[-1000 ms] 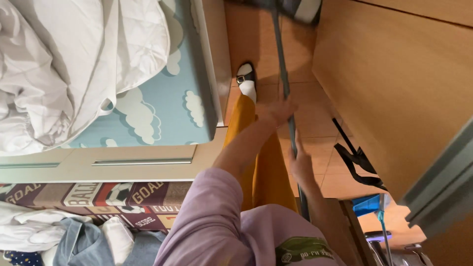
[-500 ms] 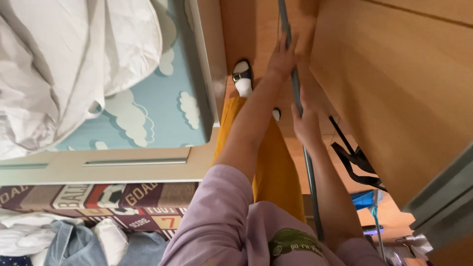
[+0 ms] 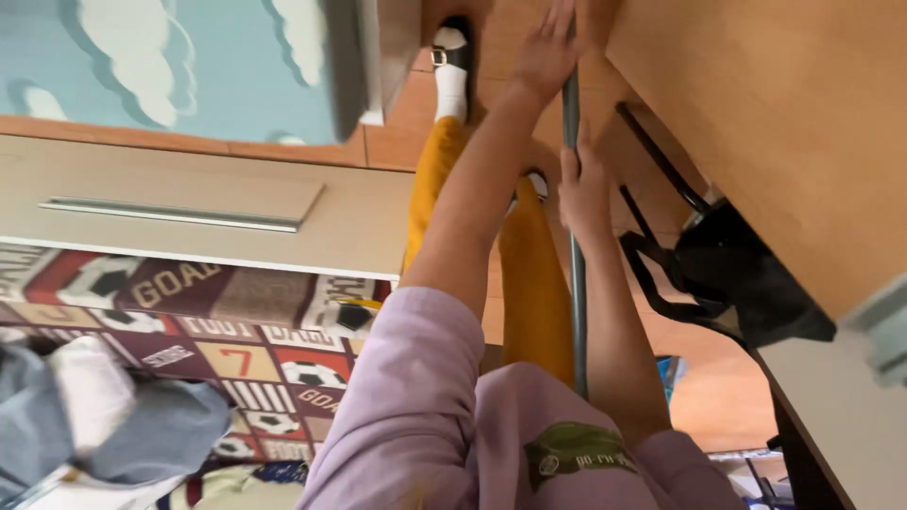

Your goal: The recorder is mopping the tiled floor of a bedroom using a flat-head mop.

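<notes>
Both my hands hold a thin grey pole point(image 3: 577, 312) that runs straight ahead of me, above the floor. My left hand point(image 3: 543, 52) reaches far out in a lilac sleeve and wraps the pole near the top of the view. Closer to my body, my right hand point(image 3: 584, 194) grips the same pole. The pole's far end is cut off by the frame. Below the hands are my legs in yellow trousers point(image 3: 534, 283) and one foot in a white sock and black shoe point(image 3: 453, 57) on the wooden floor.
On the left stands a bed with a blue cloud-print sheet point(image 3: 189, 66) over a beige drawer point(image 3: 189, 203). A football-patterned cover point(image 3: 236, 321) and a clothes pile point(image 3: 123, 425) lie below. A wooden cabinet wall point(image 3: 784, 123) and black hangers point(image 3: 746, 274) close the right.
The view has swung towards the floor and the drawer, so the white duvet is gone from sight. Both hands keep hold of the pole, with the left stretched further out.
</notes>
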